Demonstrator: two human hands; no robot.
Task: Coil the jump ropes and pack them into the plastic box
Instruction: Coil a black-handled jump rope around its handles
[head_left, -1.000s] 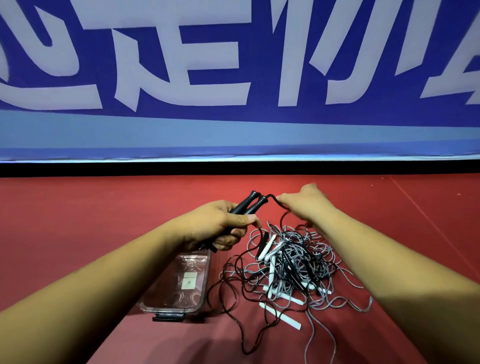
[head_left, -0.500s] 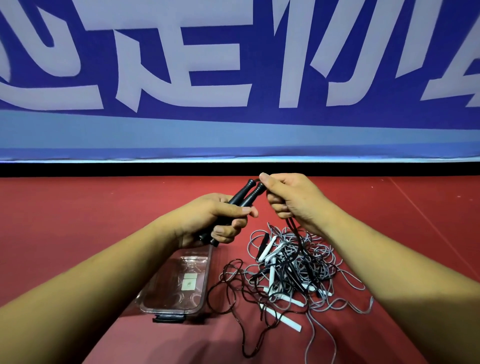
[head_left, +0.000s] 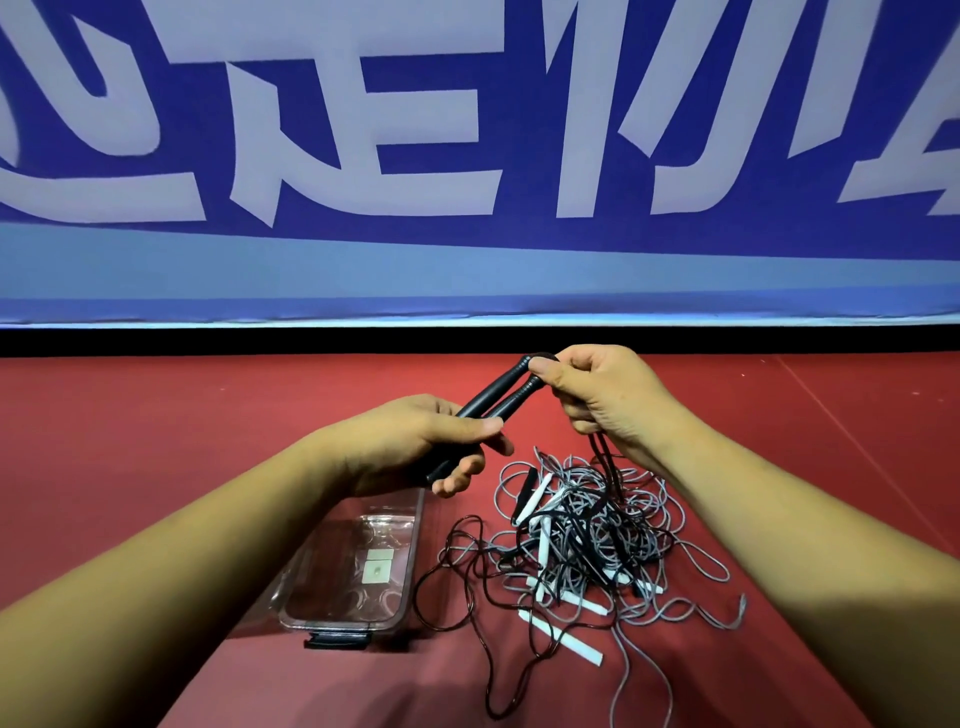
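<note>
Above a red floor (head_left: 156, 415), a person's left hand (head_left: 415, 441) curls fingers and thumb around two black handles (head_left: 493, 402). The handles are held side by side and tilt up to the right. The right hand (head_left: 602, 400) pinches their upper ends, its other fingers curled around the black cord (head_left: 597, 457). The cord hangs down into a tangled pile of jump ropes (head_left: 587, 535), grey and black, with white handles. A clear plastic box (head_left: 358, 618) sits on the floor just left of the pile. Behind stands a blue banner (head_left: 467, 249) with white lettering.
</note>
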